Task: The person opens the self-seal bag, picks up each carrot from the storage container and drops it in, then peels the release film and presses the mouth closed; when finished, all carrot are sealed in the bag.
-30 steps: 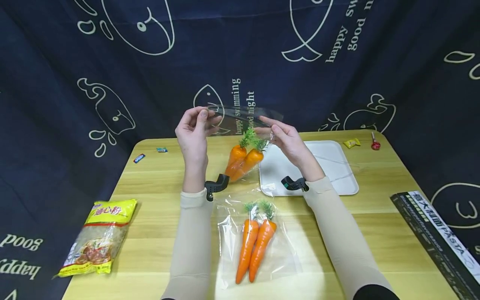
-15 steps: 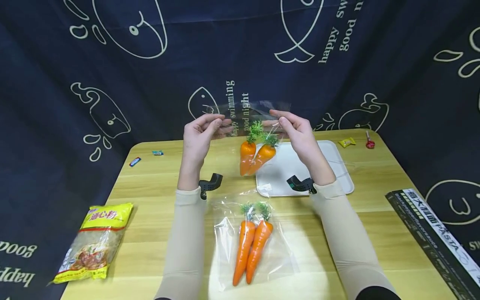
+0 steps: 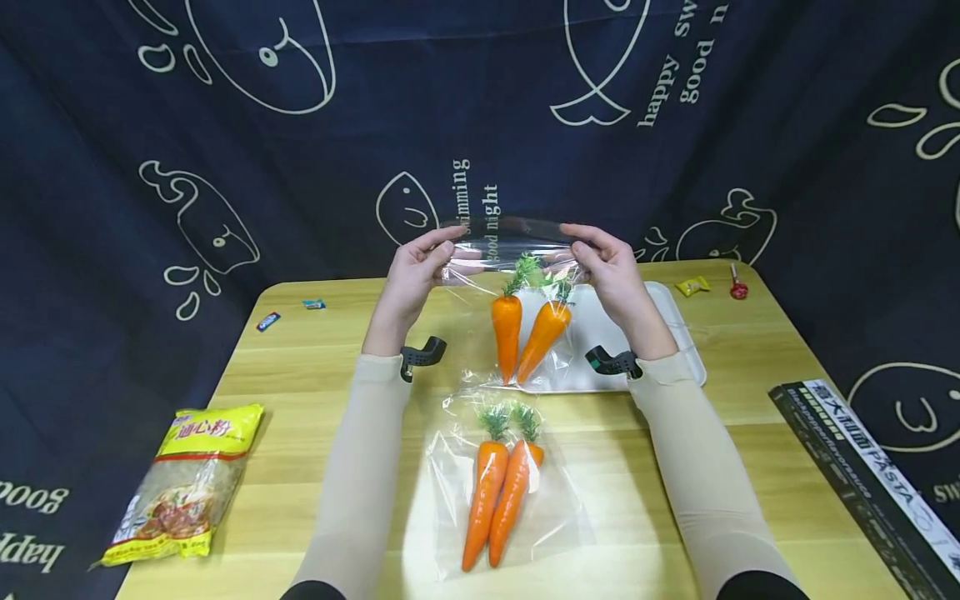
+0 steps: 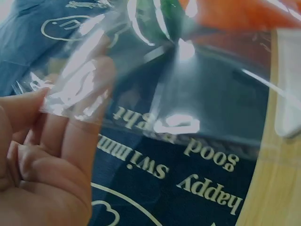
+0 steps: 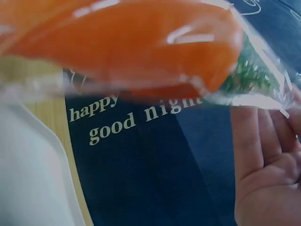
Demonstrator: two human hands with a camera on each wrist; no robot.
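A clear plastic bag [image 3: 501, 250] hangs above the table, its top edge stretched between both hands. Inside it are two orange carrots [image 3: 507, 329] with green tops up and tips down. My left hand [image 3: 418, 271] pinches one top corner between thumb and fingers; the left wrist view shows the film [image 4: 77, 87] at those fingertips. At the opposite corner my right hand [image 3: 611, 271] pinches the bag, and a carrot [image 5: 155, 47] looms close in the right wrist view. Nearer the body, a second clear bag [image 3: 558, 517] holding two carrots [image 3: 486, 500] lies flat on the table.
Behind the hanging bag is a white tray [image 3: 678, 333]. A yellow pasta packet [image 3: 183, 487] lies left, a long black pasta box [image 3: 862, 475] right. Small sweets [image 3: 268, 322], a yellow candy [image 3: 692, 286] and a red lollipop [image 3: 738, 290] lie near the back corners.
Both hands have shifted right with the bag. Its carrots, bunched and tilted before, now hang lower and apart, and the top edge is pulled straighter. The bag on the table stays put.
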